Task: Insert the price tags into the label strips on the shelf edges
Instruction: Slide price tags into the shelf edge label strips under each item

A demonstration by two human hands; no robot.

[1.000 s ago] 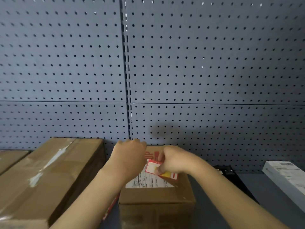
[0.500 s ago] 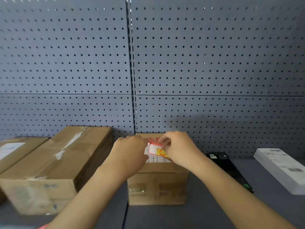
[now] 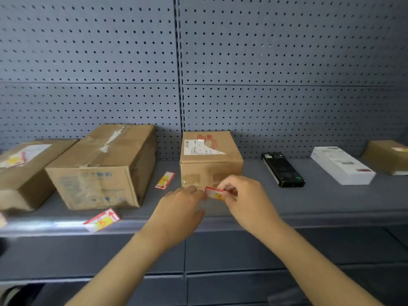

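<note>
Both hands, left hand (image 3: 185,204) and right hand (image 3: 240,195), pinch one price tag (image 3: 215,192) above the label strip (image 3: 331,219); none seated, loose tags at 9 o'clock.

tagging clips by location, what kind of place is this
Probably a shop or stockroom aisle: a grey pegboard back wall, a metal shelf holding cardboard boxes, and red-and-yellow price tags, one held by the right hand and left hand.

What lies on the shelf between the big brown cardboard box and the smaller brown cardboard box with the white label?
In the head view, one red, white and yellow price tag lies flat there, touching neither box.
</note>
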